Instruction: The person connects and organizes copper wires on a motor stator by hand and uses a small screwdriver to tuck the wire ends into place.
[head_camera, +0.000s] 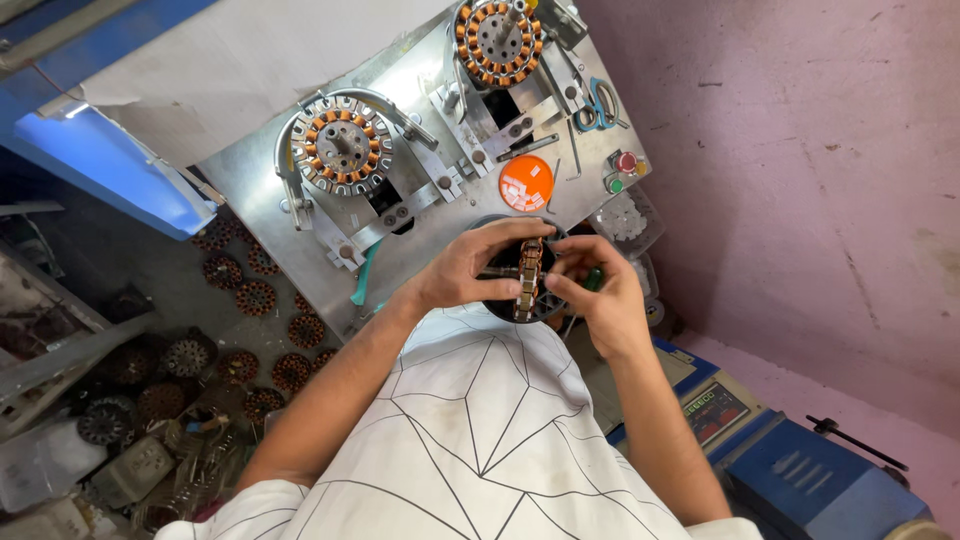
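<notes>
Far left, on the floor (150, 290), lies a loose heap of wound stators (255, 297), copper coils showing, with darker ones further out — well apart from the hands. Above them a metal winding machine (260, 175) tilts across the view, carrying one stator on its left station (342, 152) and another on its right station (498, 40); an orange lid (526, 183) with small white bits and a pair of blue-handled scissors (600, 105) rest on its plate.

In the middle, just above the person's lap, the left hand (462, 272) curls its fingers over the top rim of a dark round stator core (528, 280), steadying it edge-on, probably so the slots face the eyes. The right hand (600, 300) meets it from the other side, fingertips pinched narrow on the core's edge; something green sits under them — a tool handle perhaps, too hidden to tell. Both hands grip the core between them.

The patterned white shirt (480, 420) blocks the view below. To the right, a blue machine case (800, 470) stands against the pink wall (800, 150).
</notes>
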